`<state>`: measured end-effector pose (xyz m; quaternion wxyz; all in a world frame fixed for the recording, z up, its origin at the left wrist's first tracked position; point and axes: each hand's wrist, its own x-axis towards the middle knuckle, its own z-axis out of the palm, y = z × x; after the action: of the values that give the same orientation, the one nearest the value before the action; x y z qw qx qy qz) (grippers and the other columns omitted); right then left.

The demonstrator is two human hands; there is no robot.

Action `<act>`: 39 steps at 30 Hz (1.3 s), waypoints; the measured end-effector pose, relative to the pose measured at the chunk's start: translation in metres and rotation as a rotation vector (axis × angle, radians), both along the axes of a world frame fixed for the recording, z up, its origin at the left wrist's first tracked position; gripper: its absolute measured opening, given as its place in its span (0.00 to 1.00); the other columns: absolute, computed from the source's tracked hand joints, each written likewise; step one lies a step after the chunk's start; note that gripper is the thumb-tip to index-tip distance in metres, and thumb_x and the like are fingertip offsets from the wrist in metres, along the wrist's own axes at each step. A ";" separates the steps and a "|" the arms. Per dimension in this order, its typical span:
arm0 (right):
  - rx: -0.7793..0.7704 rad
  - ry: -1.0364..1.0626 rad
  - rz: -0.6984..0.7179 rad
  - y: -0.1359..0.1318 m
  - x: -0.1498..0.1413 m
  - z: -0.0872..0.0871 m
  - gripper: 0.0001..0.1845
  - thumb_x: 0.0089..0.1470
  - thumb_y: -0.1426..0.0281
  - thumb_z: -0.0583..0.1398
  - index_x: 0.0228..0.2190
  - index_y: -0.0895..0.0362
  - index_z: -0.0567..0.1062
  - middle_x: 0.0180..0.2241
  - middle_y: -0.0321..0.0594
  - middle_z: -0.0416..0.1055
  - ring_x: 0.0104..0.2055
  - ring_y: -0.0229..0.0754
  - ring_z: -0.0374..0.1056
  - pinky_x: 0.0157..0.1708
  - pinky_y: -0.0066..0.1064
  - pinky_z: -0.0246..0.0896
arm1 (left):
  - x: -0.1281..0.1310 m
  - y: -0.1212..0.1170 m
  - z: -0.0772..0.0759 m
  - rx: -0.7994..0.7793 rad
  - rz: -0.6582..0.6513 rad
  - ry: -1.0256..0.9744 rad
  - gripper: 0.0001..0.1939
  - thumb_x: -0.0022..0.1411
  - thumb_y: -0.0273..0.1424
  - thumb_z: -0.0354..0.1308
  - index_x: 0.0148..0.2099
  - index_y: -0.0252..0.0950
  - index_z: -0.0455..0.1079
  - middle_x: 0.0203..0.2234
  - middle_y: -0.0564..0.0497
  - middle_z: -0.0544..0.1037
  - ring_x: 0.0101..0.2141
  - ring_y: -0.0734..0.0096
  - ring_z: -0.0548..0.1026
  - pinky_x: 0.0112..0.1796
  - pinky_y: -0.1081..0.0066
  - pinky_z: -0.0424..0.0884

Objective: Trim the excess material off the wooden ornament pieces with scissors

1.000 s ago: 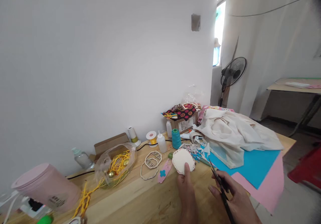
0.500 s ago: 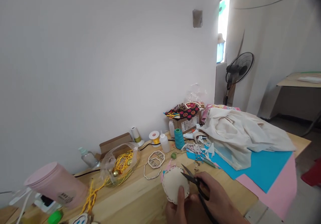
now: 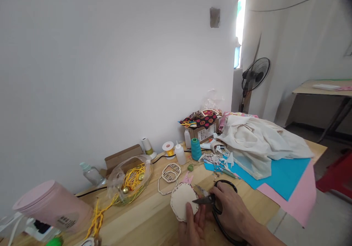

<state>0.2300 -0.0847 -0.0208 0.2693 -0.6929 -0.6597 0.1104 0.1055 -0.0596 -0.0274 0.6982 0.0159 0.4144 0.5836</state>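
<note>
My left hand [image 3: 191, 225] pinches a round cream disc with a scalloped, cut-out rim [image 3: 183, 202], thumb on its face and fingers behind. In my right hand [image 3: 233, 209] is a pair of black-handled scissors [image 3: 217, 216], blades apart and pointing left at the disc's right edge. One blade overlaps that edge; whether it touches is unclear. Just behind the disc lies a pink scrap [image 3: 188, 178]. Nearby are a lattice-patterned wooden piece [image 3: 171, 173] and a thin wavy outline frame [image 3: 160, 190].
Along the wall stand a pink canister [image 3: 52, 205], a clear bag with yellow cords [image 3: 132, 180], a white squeeze bottle [image 3: 180, 154] and a teal thread cone [image 3: 196, 149]. Cream cloth [image 3: 264, 139] covers blue sheets [image 3: 291, 176] on the right. Scraps [image 3: 217, 159] lie beside them.
The disc has shifted slightly left in my left hand. My right hand has turned the scissors, so the blades point more directly left and lower, and the handle loops have spread. The view has swung slightly right.
</note>
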 end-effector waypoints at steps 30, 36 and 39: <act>-0.003 -0.041 -0.017 -0.001 -0.006 0.005 0.08 0.40 0.66 0.58 0.28 0.54 0.70 0.30 0.38 0.65 0.34 0.42 0.60 0.30 0.29 0.49 | -0.012 -0.006 -0.024 0.067 -0.033 0.130 0.04 0.51 0.22 0.57 0.32 0.32 0.67 0.21 0.47 0.78 0.26 0.63 0.78 0.35 0.61 0.74; -0.005 -0.039 -0.013 0.000 -0.006 0.007 0.09 0.39 0.65 0.59 0.28 0.54 0.71 0.30 0.38 0.65 0.34 0.42 0.60 0.30 0.29 0.49 | -0.018 -0.007 -0.022 0.102 -0.063 0.125 0.03 0.52 0.22 0.55 0.31 0.32 0.67 0.21 0.47 0.78 0.27 0.65 0.78 0.35 0.66 0.74; -0.010 -0.039 -0.021 0.000 -0.006 0.008 0.10 0.39 0.65 0.59 0.28 0.54 0.71 0.30 0.38 0.65 0.34 0.42 0.60 0.30 0.29 0.49 | -0.020 -0.007 -0.021 0.110 -0.063 0.122 0.05 0.52 0.20 0.54 0.32 0.32 0.68 0.21 0.48 0.78 0.28 0.66 0.78 0.32 0.70 0.75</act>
<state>0.2239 -0.0845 -0.0132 0.2539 -0.7032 -0.6570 0.0971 0.0853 -0.0669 -0.0488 0.6876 0.1029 0.4228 0.5812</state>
